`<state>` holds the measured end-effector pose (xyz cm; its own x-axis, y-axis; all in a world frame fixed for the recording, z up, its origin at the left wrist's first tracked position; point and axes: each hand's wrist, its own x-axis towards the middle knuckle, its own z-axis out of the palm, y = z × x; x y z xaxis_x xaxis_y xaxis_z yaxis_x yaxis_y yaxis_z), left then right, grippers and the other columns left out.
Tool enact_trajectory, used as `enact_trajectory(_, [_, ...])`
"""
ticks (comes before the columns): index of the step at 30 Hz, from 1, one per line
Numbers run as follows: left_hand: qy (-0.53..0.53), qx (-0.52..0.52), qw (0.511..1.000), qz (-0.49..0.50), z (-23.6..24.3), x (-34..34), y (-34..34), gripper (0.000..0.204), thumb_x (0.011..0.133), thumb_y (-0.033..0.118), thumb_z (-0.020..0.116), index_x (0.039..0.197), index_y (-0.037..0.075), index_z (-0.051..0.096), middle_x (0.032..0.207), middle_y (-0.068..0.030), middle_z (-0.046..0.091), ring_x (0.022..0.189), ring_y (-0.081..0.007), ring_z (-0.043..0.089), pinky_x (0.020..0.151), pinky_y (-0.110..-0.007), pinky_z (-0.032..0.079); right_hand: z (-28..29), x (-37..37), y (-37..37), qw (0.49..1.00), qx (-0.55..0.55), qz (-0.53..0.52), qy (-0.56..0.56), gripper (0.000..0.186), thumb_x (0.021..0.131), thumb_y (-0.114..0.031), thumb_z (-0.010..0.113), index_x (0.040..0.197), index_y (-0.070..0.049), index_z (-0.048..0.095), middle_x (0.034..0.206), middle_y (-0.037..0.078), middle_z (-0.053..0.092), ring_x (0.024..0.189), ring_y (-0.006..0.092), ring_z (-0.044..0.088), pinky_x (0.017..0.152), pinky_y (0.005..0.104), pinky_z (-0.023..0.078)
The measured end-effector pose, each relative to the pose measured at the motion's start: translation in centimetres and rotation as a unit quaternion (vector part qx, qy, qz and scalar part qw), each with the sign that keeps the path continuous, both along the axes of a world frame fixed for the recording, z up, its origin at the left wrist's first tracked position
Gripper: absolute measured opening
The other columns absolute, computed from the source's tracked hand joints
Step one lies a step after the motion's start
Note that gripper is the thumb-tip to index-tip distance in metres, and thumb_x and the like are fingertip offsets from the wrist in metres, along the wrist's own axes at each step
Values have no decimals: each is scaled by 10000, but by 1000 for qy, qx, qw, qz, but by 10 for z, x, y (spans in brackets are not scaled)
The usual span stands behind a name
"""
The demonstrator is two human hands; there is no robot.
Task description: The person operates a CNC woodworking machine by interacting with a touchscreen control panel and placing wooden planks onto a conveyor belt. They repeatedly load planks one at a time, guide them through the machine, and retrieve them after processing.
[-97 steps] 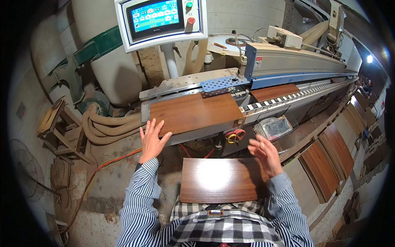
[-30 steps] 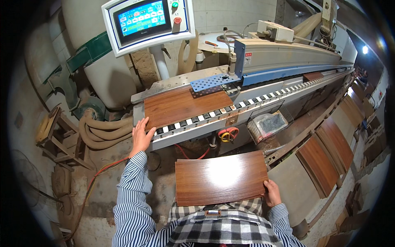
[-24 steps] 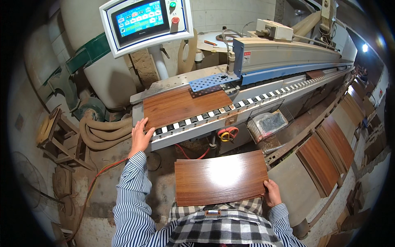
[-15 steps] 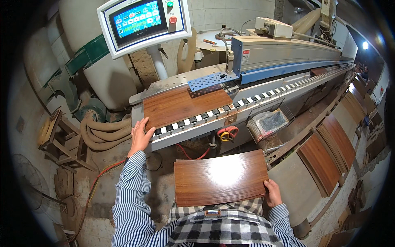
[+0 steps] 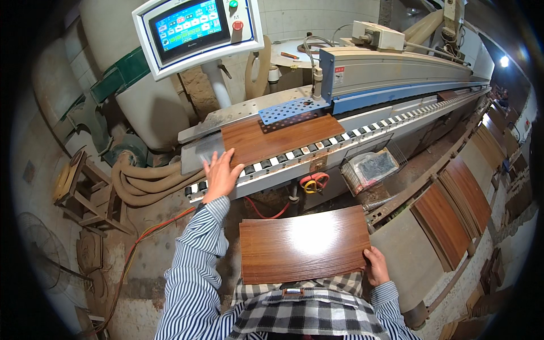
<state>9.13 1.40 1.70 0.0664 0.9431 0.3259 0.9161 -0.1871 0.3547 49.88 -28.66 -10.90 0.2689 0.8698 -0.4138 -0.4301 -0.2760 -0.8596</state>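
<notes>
A brown wood-grain board [image 5: 283,139] lies flat on the machine's infeed, its far part under a perforated blue guard plate [image 5: 290,111]. My left hand [image 5: 222,174], open with fingers spread, is at the board's left end, its fingertips at the edge. Right at my body is a stack of similar glossy boards [image 5: 277,243], held level against my checked apron. My right hand [image 5: 376,266] grips the stack's right edge, thumb on top; its other fingers are mostly hidden beneath.
Black-and-white conveyor pads [image 5: 297,153] run along the machine's near side. A touchscreen panel [image 5: 190,31] stands at the back left. A wire basket [image 5: 371,170] hangs below the conveyor. More boards [image 5: 445,226] rest on a rack at right. Hoses [image 5: 136,184] lie at left.
The board on the machine has slid right, farther under the guard plate. My left hand has moved right along with its end. The stack and my right hand stay in place.
</notes>
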Motion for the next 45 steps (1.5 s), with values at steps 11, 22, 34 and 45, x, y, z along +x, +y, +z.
enact_trajectory(11, [-208,-12,973,-99,-9,60,28,646,901,329,630,1451,81,401,1417,-221,479,1388,-351,365,1152,-491,211,22,-2,-13,989,111,69,73,501,959,-195,562,1395,8,422,1067,99,670,802,178,680,664,316,588])
enact_trajectory(22, [-366,4,915,-166,18,-40,-79,551,904,190,628,1409,49,460,1441,-138,478,1370,-267,400,1119,-372,315,51,-1,11,976,191,-17,108,486,973,-256,561,1382,-36,417,1142,86,629,868,204,650,691,336,549])
enact_trajectory(34, [-7,27,998,-62,-5,-79,-106,585,872,449,635,1372,161,536,1507,-145,383,1434,-343,261,1173,-523,130,95,-77,192,963,147,108,196,474,994,-325,538,1371,-51,451,1192,136,627,969,246,677,818,357,575])
enact_trajectory(45, [-2,0,999,52,-3,-64,-26,608,888,523,583,1376,163,535,1511,-168,375,1434,-324,277,1169,-536,78,62,-27,80,965,138,20,-223,404,954,-117,564,1326,23,493,1174,143,650,1015,189,649,904,319,512])
